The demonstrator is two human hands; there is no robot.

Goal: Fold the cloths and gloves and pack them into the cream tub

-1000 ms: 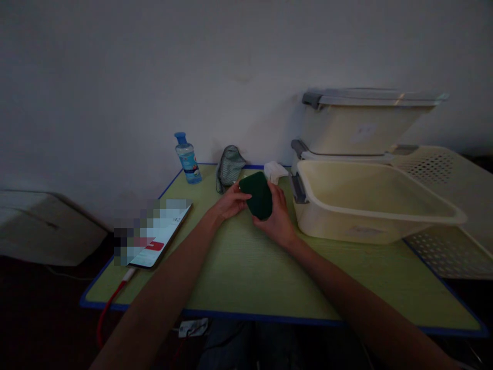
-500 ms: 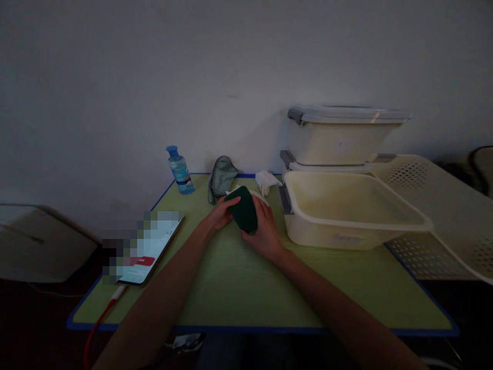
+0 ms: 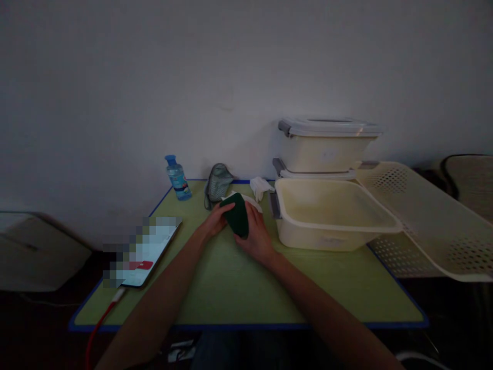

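Note:
Over the middle of the table, both hands grip a dark green object (image 3: 235, 220) with rounded edges and a smooth face; its kind is not clear. My left hand (image 3: 215, 220) holds its left side, thumb lying across the top. My right hand (image 3: 257, 239) wraps round its right side, with the fingers partly hidden behind it. Just beyond the hands lies a thin white sheet-like piece (image 3: 254, 203), partly covered by them. Close behind stand a grey-green mesh pouch (image 3: 219, 182) and a crumpled white tissue or cloth (image 3: 261, 187).
A blue-capped bottle (image 3: 177, 180) of blue liquid stands at the back left. At left lies a tablet (image 3: 154, 257) with a red cable (image 3: 98, 326). An open cream bin (image 3: 335, 236) sits right, before a lidded bin (image 3: 327, 151). A perforated basket (image 3: 423, 210) is beyond the table's (image 3: 246, 303) right edge.
The whole view has shifted slightly, so things appear a little lower and, on the right, further left. Both hands keep the same hold on the green object.

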